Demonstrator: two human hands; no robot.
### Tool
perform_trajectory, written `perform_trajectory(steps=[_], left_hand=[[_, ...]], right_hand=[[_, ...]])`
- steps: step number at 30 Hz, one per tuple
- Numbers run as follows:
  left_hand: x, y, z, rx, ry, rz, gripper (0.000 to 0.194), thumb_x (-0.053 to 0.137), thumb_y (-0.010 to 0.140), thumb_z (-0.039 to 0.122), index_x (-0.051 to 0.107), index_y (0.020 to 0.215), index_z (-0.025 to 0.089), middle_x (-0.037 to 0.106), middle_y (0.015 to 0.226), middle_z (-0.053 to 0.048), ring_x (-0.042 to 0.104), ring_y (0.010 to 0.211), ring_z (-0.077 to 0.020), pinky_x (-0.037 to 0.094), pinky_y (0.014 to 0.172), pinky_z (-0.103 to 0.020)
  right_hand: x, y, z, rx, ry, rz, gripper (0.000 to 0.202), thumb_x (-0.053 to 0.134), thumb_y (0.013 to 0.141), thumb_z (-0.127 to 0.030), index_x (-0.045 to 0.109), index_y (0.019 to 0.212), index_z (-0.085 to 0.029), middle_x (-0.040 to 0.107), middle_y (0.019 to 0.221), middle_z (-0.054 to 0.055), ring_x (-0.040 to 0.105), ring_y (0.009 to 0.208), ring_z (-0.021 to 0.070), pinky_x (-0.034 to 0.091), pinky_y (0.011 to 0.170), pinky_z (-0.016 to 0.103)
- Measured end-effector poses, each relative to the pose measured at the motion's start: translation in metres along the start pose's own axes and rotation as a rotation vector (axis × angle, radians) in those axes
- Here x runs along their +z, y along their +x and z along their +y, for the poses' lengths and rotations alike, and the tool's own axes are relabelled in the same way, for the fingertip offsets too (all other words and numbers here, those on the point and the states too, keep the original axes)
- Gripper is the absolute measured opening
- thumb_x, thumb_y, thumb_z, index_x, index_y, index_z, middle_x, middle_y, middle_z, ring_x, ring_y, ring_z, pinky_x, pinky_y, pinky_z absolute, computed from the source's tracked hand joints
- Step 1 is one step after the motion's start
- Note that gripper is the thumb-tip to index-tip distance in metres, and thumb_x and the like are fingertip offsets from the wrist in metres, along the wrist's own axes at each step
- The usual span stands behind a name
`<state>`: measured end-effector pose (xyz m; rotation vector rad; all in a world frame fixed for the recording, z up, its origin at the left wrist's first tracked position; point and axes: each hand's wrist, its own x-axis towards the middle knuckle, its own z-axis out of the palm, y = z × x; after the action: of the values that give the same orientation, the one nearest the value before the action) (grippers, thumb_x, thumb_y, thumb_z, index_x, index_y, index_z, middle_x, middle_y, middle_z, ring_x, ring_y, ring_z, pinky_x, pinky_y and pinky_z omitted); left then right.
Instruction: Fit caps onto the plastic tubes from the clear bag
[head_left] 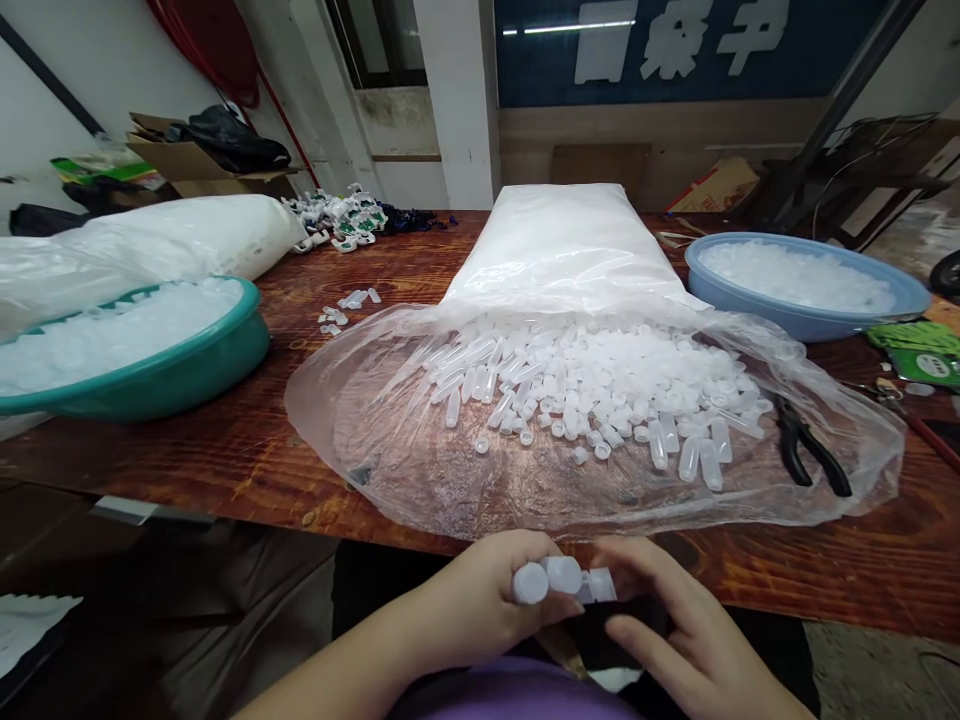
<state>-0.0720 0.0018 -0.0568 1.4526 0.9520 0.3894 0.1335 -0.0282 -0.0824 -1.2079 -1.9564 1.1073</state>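
My left hand (501, 590) is closed around a few small translucent plastic tubes. Two show round white ends, on a near tube (530, 583) and on a second tube (564, 574); a third clear piece (600, 585) points toward the right. Close beside it, my right hand (667, 620) has its thumb and fingers apart, fingertips near that third piece; I cannot tell if they touch it. Beyond both hands, a heap of white caps and translucent tubes (592, 380) lies on a spread clear plastic bag (420, 470) on the wooden table (300, 500).
Black-handled pliers (806, 445) lie on the bag's right side. A green basin (195, 370) at left and a blue basin (810, 315) at right hold white pieces. A full white sack (570, 240) stands behind the heap. Loose tubes (334, 318) lie left of the bag.
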Motion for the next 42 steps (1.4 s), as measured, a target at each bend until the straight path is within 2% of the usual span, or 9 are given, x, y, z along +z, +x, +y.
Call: perform_trajectory(steps=[6, 12, 16, 19, 25, 31, 35, 39, 42], left_hand=[[0.003, 0.000, -0.004, 0.239, 0.460, -0.019, 0.011, 0.054, 0.074, 0.024, 0.059, 0.081, 0.016, 0.056, 0.071, -0.001, 0.049, 0.064, -0.0138, 0.037, 0.060, -0.022], [0.013, -0.002, -0.001, 0.502, 0.815, -0.031, 0.019, 0.048, 0.086, 0.026, 0.061, 0.085, 0.013, 0.057, 0.067, -0.003, 0.048, 0.059, -0.0139, 0.034, 0.054, -0.023], [0.015, -0.006, -0.001, 0.600, 0.970, 0.066, 0.031, 0.032, 0.093, 0.021, 0.060, 0.099, 0.010, 0.060, 0.070, -0.007, 0.049, 0.060, -0.0159, 0.035, 0.057, -0.027], [0.016, -0.003, -0.011, 0.345, 0.675, -0.003, 0.018, 0.050, 0.084, 0.025, 0.061, 0.093, 0.013, 0.061, 0.076, -0.006, 0.051, 0.064, -0.0160, 0.038, 0.058, -0.025], [0.042, 0.028, -0.067, -0.417, -0.273, -0.201, 0.021, 0.067, 0.070, 0.031, 0.055, 0.066, 0.015, 0.047, 0.057, 0.005, 0.041, 0.050, -0.0077, 0.033, 0.049, -0.019], [0.064, 0.071, -0.099, -0.534, -0.348, -0.159, 0.028, 0.057, 0.080, 0.043, 0.056, 0.075, 0.016, 0.044, 0.057, 0.005, 0.038, 0.044, -0.0083, 0.041, 0.050, -0.023], [0.053, 0.057, -0.084, -0.416, -0.243, -0.211, 0.035, 0.050, 0.082, 0.048, 0.064, 0.081, 0.016, 0.051, 0.055, 0.001, 0.047, 0.047, -0.0142, 0.044, 0.048, -0.026], [0.023, 0.024, -0.030, -0.058, 0.307, -0.356, 0.016, 0.059, 0.074, 0.030, 0.070, 0.077, 0.019, 0.059, 0.059, 0.001, 0.052, 0.052, -0.0168, 0.044, 0.050, -0.024], [-0.019, 0.026, 0.018, -0.025, 0.810, -0.052, 0.018, 0.051, 0.076, 0.014, 0.067, 0.079, 0.020, 0.065, 0.074, -0.001, 0.058, 0.064, -0.0177, 0.044, 0.058, -0.024]], right_hand=[[0.010, 0.000, -0.003, 0.187, 0.073, 0.021, 0.041, 0.026, 0.095, -0.042, 0.048, 0.067, -0.020, 0.052, 0.063, 0.000, 0.051, 0.057, 0.0134, 0.041, 0.051, 0.021], [0.020, 0.002, 0.003, -0.233, -0.093, 0.222, 0.035, 0.037, 0.091, -0.037, 0.046, 0.062, -0.020, 0.046, 0.058, -0.001, 0.045, 0.054, 0.0129, 0.036, 0.051, 0.023], [0.023, 0.009, -0.005, 0.189, 0.248, 0.040, 0.049, 0.023, 0.092, -0.050, 0.038, 0.056, -0.020, 0.040, 0.052, -0.002, 0.042, 0.048, 0.0124, 0.036, 0.047, 0.023], [0.007, 0.021, -0.003, 0.272, 0.041, -0.073, 0.053, 0.018, 0.092, -0.052, 0.046, 0.061, -0.020, 0.048, 0.057, 0.000, 0.049, 0.054, 0.0153, 0.041, 0.052, 0.026], [-0.028, 0.073, 0.029, 0.003, -0.694, 0.112, 0.031, 0.040, 0.088, -0.029, 0.055, 0.114, -0.022, 0.060, 0.094, 0.009, 0.057, 0.087, 0.0242, 0.045, 0.073, 0.034], [-0.014, 0.096, 0.037, -0.014, -0.766, 0.142, 0.020, 0.047, 0.084, -0.025, 0.062, 0.095, -0.019, 0.058, 0.087, 0.010, 0.057, 0.086, 0.0272, 0.046, 0.072, 0.038], [-0.010, 0.079, 0.036, -0.040, -0.686, 0.183, 0.017, 0.046, 0.085, -0.031, 0.056, 0.092, -0.019, 0.060, 0.086, 0.008, 0.059, 0.080, 0.0226, 0.048, 0.071, 0.034], [-0.005, 0.055, 0.038, 0.026, -0.447, 0.227, 0.020, 0.046, 0.087, -0.040, 0.053, 0.085, -0.021, 0.061, 0.071, 0.003, 0.060, 0.062, 0.0159, 0.049, 0.057, 0.025], [0.003, 0.043, 0.038, 0.087, -0.229, 0.236, 0.025, 0.051, 0.083, -0.046, 0.055, 0.081, -0.021, 0.060, 0.069, 0.002, 0.058, 0.062, 0.0165, 0.048, 0.058, 0.026]])
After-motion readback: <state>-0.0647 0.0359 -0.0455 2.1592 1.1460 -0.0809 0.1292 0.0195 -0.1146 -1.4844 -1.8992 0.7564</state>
